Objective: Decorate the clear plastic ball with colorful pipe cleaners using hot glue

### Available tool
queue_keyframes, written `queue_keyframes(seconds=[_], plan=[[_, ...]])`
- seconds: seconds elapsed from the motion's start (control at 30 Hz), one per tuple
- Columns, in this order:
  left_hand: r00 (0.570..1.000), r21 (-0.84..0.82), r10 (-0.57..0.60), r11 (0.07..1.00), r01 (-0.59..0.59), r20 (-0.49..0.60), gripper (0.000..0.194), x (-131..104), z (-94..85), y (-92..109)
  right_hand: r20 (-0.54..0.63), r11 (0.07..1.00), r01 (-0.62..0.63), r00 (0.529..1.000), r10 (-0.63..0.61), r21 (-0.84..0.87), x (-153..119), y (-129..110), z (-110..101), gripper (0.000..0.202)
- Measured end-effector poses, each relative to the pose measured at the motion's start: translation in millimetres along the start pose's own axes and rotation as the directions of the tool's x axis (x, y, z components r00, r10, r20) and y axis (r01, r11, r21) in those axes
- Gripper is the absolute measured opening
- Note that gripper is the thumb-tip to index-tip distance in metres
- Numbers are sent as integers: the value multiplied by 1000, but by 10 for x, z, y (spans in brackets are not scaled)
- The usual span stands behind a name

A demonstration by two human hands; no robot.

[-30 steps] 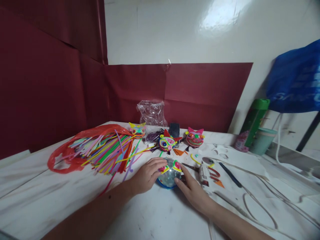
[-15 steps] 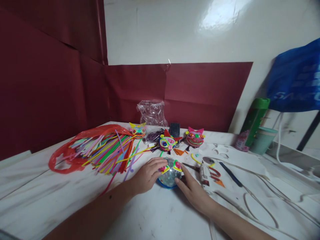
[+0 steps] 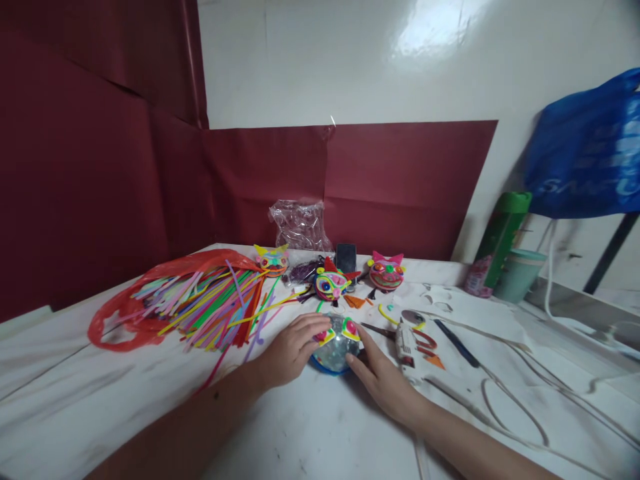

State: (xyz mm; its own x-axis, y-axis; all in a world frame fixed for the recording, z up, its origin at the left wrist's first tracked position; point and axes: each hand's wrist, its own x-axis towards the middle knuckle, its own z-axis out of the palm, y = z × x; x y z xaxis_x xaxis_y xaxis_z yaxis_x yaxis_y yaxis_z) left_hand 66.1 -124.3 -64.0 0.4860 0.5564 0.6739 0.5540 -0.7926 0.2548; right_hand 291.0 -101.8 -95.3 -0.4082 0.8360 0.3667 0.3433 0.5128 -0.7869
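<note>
Clear dome [image 3: 339,355] with blue lower edge is sitting on the desk [image 3: 320,433], front and centre, showing two pink-green-yellow eye pieces. Left hand [image 3: 293,350] is gripping its left side, fingers reaching over the left eye piece. Right hand [image 3: 383,380] is gripping the right side, thumb pressing on the front surface. White glue gun [image 3: 406,343] is lying just beyond the right hand, crossing orange-handled scissors [image 3: 427,341]. Dark-handled tool [image 3: 456,342] is lying further right. Behind the dome, red-eared head [image 3: 331,285] is sitting between yellow-eared head [image 3: 273,261] and pink-eared head [image 3: 387,273]. Multicolour pipe cleaners [image 3: 210,307] are spilling from a red plastic bag [image 3: 115,340] on the left. Green can [image 3: 503,230] and pale green cup [image 3: 519,279] are standing far right.
</note>
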Motion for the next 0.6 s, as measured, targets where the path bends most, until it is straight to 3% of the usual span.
queue_keyframes(seconds=[0.6], plan=[[1000,44,28,999,-28,-4,35,-9,22,-84,9,999,21,1000,-21,27,21,20,3,61]])
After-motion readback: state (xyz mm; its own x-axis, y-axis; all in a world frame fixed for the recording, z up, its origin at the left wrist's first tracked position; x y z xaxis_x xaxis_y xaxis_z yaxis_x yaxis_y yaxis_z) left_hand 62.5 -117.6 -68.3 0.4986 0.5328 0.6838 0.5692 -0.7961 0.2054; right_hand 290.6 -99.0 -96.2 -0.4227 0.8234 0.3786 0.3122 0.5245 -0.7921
